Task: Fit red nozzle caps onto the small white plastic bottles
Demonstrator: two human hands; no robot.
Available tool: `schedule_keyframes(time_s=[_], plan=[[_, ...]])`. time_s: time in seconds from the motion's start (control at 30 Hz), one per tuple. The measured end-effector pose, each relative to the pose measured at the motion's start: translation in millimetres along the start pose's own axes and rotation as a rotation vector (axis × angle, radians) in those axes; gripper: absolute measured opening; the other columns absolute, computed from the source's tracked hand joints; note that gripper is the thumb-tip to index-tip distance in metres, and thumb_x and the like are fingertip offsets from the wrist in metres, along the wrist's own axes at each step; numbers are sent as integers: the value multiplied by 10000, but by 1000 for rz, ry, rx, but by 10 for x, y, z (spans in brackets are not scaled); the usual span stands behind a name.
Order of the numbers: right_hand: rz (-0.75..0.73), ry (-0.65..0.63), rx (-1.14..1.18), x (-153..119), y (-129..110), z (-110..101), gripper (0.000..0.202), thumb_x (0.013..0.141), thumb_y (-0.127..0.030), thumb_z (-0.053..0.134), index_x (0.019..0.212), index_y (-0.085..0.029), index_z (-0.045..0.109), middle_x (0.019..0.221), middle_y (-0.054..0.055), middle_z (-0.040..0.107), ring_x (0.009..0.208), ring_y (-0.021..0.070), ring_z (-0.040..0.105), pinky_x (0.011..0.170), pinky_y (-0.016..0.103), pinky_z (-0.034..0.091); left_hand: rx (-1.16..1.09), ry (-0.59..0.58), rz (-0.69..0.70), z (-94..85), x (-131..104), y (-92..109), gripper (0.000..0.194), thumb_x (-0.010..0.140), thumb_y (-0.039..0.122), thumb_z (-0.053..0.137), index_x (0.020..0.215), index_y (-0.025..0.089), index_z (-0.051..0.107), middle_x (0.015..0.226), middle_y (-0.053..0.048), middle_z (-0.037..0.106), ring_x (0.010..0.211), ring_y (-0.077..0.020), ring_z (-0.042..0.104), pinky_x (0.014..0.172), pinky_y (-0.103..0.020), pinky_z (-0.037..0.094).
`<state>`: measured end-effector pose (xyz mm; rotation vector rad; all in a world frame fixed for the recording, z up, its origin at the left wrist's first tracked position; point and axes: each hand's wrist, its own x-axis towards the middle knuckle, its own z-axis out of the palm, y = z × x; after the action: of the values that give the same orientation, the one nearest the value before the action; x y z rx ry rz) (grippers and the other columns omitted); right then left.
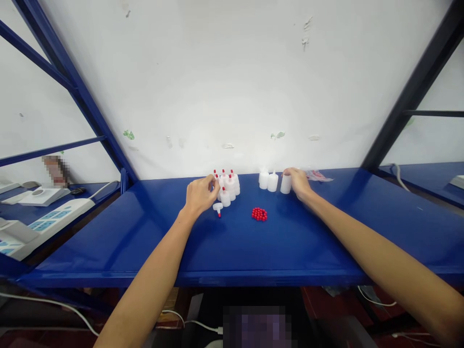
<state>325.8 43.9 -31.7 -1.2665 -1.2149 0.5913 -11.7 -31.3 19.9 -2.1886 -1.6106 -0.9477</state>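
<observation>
My left hand [200, 194] is at the left edge of a cluster of white squeeze bottles [225, 198] with small red tip caps. Its thumb and forefinger are pinched together beside one capped bottle; what they hold, if anything, is hidden. Just below the cluster lies a loose white nozzle top [218, 207] with a red tip, pointing toward me. On the right, my right hand [299, 183] grips a plain white bottle [286, 184] from its right side, fingers over its top. Left of that stand two white bottles [273, 182] without red caps. Many loose red caps [259, 214] lie in a patch between my hands.
A blue table [232, 251] carries everything, against a white wall. Behind my right hand lies a clear plastic bag [319, 175] with red in it. Blue metal posts [89, 104] flank the table. A power strip [50, 220] is at the far left.
</observation>
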Motion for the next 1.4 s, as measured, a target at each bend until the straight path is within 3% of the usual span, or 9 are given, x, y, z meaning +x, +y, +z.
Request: schedule_keyframes(time_s=[0.1, 0.27, 0.37, 0.6, 0.77, 0.97, 1.1, 1.27, 1.4], plan=[[31, -13, 94, -49, 24, 48, 93, 696, -315, 514, 654, -237, 544, 630, 14, 625, 619, 217, 592, 573, 342, 476, -72, -56, 47, -129, 28, -84, 286, 903, 365, 446, 754, 200, 625, 631, -10, 624, 586, -155, 568, 586, -272, 337], [60, -28, 238, -197, -50, 130, 85, 695, -291, 538, 687, -245, 467, 541, -13, 576, 494, 174, 562, 498, 309, 485, -269, -530, 104, -246, 26, -242, 308, 789, 498, 601, 701, 208, 656, 642, -8, 658, 543, -143, 574, 514, -253, 364], [64, 19, 249, -281, -131, 151, 105, 700, -276, 544, 681, -246, 445, 522, -34, 539, 458, 145, 526, 451, 274, 453, -327, -702, 76, -229, 18, -285, 255, 717, 466, 680, 752, 215, 705, 666, -5, 688, 550, -143, 604, 518, -243, 401], [-45, 47, 224, -417, -302, 160, 69, 704, -242, 509, 639, -235, 486, 515, -36, 497, 460, 130, 472, 454, 258, 401, -380, -607, 139, -276, 36, -194, 173, 761, 350, 632, 794, 217, 739, 780, -16, 721, 673, -142, 607, 631, -248, 442], [-259, -27, -16, -505, -419, 130, 80, 720, -270, 491, 648, -239, 505, 509, -30, 497, 481, 156, 476, 495, 287, 385, -457, -774, 118, -226, -11, -136, 255, 759, 450, 659, 811, 213, 736, 734, -29, 715, 632, -144, 626, 554, -235, 434], [-406, -143, -230, -605, -510, 127, 59, 690, -271, 497, 670, -231, 535, 516, -24, 510, 508, 167, 471, 533, 296, 360, -426, -832, 125, -142, -46, -104, 252, 757, 454, 677, 711, 211, 727, 654, -16, 690, 559, -138, 598, 512, -245, 417], [-396, -183, -214, -621, -511, 147, 73, 695, -270, 490, 658, -228, 536, 515, -18, 513, 522, 170, 484, 530, 292, 366, -525, -678, 112, -198, -8, -66, 187, 766, 380, 688, 762, 198, 733, 713, -24, 715, 638, -151, 643, 607, -260, 488], [-333, -26, -62, -533, -468, 142, 79, 736, -287, 498, 700, -235, 544, 545, -19, 531, 524, 168, 513, 530, 295, 400, -631, -117, -35, -186, 41, -28, 226, 802, 382, 687, 842, 161, 713, 832, -57, 741, 756, -171, 685, 738, -293, 547], [-205, 93, 152, -406, -429, 107, 62, 742, -289, 511, 700, -245, 524, 555, -22, 531, 506, 155, 523, 467, 269, 392, -563, 91, -64, -126, 61, -43, 246, 825, 392, 673, 892, 162, 725, 854, -49, 730, 751, -153, 656, 740, -287, 545]])
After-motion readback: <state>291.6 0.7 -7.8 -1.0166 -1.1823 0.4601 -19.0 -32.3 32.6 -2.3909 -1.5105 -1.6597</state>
